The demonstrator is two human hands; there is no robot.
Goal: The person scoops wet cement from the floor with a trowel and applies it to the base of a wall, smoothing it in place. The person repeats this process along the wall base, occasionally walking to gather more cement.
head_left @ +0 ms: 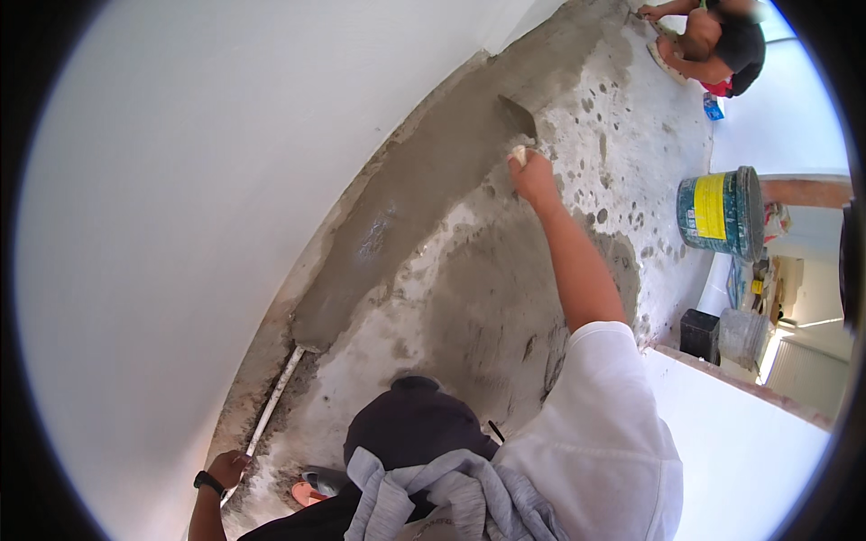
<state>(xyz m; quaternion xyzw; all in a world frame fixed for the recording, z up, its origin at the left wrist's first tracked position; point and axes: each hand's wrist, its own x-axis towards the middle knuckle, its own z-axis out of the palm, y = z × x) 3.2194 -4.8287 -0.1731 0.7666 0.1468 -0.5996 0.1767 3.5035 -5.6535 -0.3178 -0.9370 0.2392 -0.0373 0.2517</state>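
Observation:
My right hand (534,176), reaching out from a white sleeve, is closed on the pale handle of a trowel. The flat metal trowel blade (518,117) rests on wet grey mortar (415,171) spread along the wall base. At lower left my left hand (230,469), with a dark watch on its wrist, is closed around a slim white pipe (275,397). The pipe lies along the wall base. Its far end meets the near edge of the mortar. Part of the left hand's grip is hidden.
A white wall (198,180) borders the mortar. At upper right another person (722,50) crouches. A green bucket with yellow label (708,206) and a black container (699,335) stand at right. A dark cap (415,419) and an orange-pink shoe (307,493) show below.

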